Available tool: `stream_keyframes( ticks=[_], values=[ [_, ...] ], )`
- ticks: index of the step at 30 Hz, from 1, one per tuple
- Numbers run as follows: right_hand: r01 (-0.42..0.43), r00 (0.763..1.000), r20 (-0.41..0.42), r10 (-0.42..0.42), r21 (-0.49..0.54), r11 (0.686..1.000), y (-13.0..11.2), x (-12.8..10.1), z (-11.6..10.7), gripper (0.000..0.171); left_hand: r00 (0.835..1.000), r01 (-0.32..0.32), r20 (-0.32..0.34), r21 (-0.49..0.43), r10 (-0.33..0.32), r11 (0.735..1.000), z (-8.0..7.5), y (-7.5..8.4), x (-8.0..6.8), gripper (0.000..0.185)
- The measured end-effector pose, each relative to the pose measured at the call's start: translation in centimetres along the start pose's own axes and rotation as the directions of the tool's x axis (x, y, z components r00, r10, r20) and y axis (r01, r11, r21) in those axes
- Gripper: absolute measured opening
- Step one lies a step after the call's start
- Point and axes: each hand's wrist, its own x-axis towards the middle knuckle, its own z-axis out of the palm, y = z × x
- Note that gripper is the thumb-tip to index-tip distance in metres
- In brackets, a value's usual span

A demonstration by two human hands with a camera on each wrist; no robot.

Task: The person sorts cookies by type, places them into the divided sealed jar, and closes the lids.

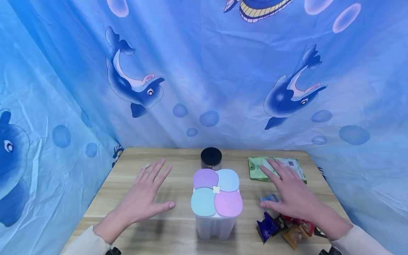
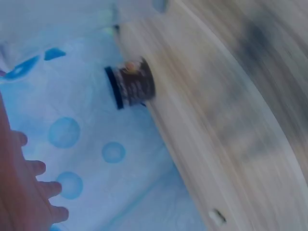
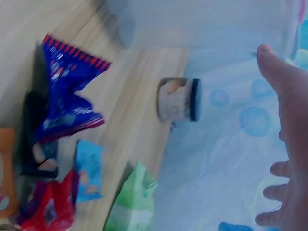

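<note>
My left hand [image 1: 145, 198] hovers over the table's left half, fingers spread, holding nothing. On the other side my right hand [image 1: 291, 191] is likewise spread and bare, above the snack packets and overlapping a green packet [image 1: 256, 169] in the head view. Between them stands a tall translucent container [image 1: 215, 226] with a four-petal lid [image 1: 228, 204] in purple, pale blue, teal and pink; neither hand touches it. Behind it is a black-lidded jar [image 1: 211, 156], its brown label showing in the left wrist view. A blue packet [image 3: 72, 91] lies by the right hand.
Black, red, orange and light blue packets [image 3: 89, 171] lie clustered at the table's right front. A small pale object [image 2: 217, 216] sits near the back edge at left. The wooden table [image 1: 178, 156] meets a blue dolphin-print curtain [image 1: 204, 71] behind and at both sides.
</note>
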Motion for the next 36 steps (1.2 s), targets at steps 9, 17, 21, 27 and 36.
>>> stream_keyframes(
  ticks=[9, 17, 21, 27, 36],
  values=[
    [0.061, 0.998, -0.047, -0.048, 0.337, 0.939, -3.4, 0.7, -2.4, 0.076, 1.0, -0.019, -0.018, -0.539, 0.011, 0.842, -0.6, 2.8, 0.7, 0.096],
    [0.231, 0.963, -0.243, -0.119, 0.511, 0.828, -6.9, 1.1, -2.7, 0.06, 0.995, -0.061, 0.004, -0.744, 0.096, 0.666, -0.4, 5.2, 2.0, 0.095],
    [0.247, 0.959, -0.26, -0.111, 0.582, 0.775, -8.3, 1.1, -2.5, 0.051, 0.992, -0.095, -0.021, -0.773, 0.125, 0.628, 0.1, 5.5, 2.5, 0.096],
    [0.247, 0.957, -0.275, -0.089, 0.613, 0.75, -9.3, 1.0, -1.7, 0.052, 0.992, -0.063, 0.012, -0.818, 0.127, 0.571, 0.7, 6.1, 2.8, 0.1],
    [0.261, 0.954, -0.282, -0.103, 0.61, 0.748, -9.4, 0.9, -1.2, 0.05, 0.992, -0.046, 0.024, -0.838, 0.12, 0.544, 1.6, 6.4, 3.0, 0.105]
  ],
)
